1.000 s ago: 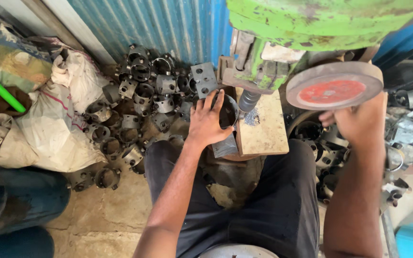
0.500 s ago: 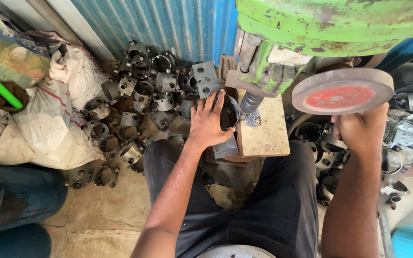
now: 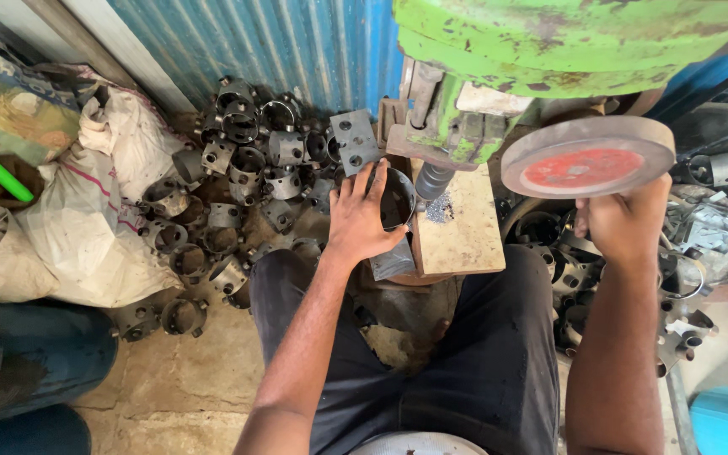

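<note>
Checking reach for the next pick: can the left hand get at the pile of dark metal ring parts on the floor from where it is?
Probably yes. The left hand rests on a dark metal ring beside the green press, and the pile of ring parts lies just to its left, uncovered, with nothing between.

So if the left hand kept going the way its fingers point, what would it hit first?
The left hand already grips a dark metal ring. Its fingers point up and slightly right, so it would probably meet the flat drilled plate next, though depth is unclear from above.
</note>
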Motion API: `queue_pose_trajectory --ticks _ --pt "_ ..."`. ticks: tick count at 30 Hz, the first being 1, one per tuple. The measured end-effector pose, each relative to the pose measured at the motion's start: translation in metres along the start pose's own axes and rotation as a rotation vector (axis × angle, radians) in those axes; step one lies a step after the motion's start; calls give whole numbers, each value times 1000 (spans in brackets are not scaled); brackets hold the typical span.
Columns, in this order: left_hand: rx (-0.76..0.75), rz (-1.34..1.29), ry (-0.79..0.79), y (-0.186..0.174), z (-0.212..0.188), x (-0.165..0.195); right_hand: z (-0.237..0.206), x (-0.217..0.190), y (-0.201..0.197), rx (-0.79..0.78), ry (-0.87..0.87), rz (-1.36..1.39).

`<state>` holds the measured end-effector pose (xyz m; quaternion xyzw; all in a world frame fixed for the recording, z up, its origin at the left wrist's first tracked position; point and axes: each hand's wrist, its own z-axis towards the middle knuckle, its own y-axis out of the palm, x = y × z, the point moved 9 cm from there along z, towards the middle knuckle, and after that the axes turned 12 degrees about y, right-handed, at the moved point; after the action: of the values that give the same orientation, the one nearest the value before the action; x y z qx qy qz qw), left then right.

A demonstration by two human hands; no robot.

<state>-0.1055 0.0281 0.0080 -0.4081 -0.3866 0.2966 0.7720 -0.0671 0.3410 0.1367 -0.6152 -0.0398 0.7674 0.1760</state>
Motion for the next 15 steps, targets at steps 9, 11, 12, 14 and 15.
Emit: queue_pose_trajectory --ticks 9,11,12,14,15 --pt "-21 8 -16 2 0 0 3 11 -3 13 13 4" --pt "-18 4 -13 1 0 1 3 11 -3 16 10 -6" --pt "-16 1 -10 1 0 2 3 10 -2 18 8 -11" --pt "-14 -2 -10 1 0 2 3 3 1 7 14 18" --pt "-16 -3 -12 1 0 2 2 -2 3 1 17 33"
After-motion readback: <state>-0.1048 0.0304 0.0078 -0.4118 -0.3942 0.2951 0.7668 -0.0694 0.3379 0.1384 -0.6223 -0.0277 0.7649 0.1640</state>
